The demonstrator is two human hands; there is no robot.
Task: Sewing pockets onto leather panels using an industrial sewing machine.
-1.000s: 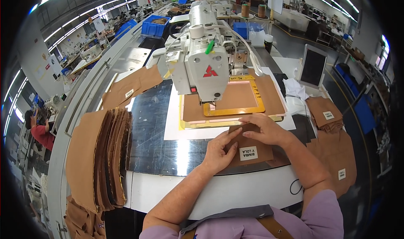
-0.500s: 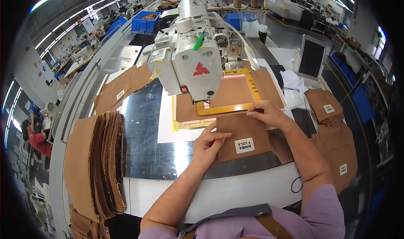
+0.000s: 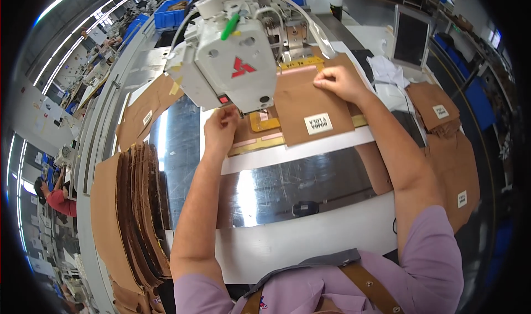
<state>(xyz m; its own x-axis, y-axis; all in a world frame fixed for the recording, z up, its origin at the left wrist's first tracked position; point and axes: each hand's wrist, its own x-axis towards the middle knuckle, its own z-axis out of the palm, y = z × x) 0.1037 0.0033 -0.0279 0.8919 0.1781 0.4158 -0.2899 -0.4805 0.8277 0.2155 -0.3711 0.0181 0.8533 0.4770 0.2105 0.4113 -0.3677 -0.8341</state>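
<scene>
A brown leather-like panel [image 3: 307, 101] with a white label [image 3: 317, 124] lies over the yellow-edged clamp frame [image 3: 264, 122], under the right side of the white sewing machine head [image 3: 229, 65]. My right hand [image 3: 344, 84] pinches this panel near its upper right edge. Beside the lower left of the machine head, my left hand [image 3: 222, 130] has its fingers curled together, close to the needle area. Whatever sits between those fingers, if anything, is too small to tell. Part of the frame is hidden by the panel.
A thick stack of brown panels [image 3: 110, 214] stands at the left edge. More labelled brown pieces [image 3: 451, 170] lie at the right, near crumpled white cloth [image 3: 387, 73] and a dark-screened display [image 3: 410, 40]. A shiny metal plate [image 3: 276, 187] fronts the machine.
My right hand has carried the labelled panel forward, from the metal plate onto the frame. My left hand has let go of it and moved left and forward to the machine head. The view has shifted.
</scene>
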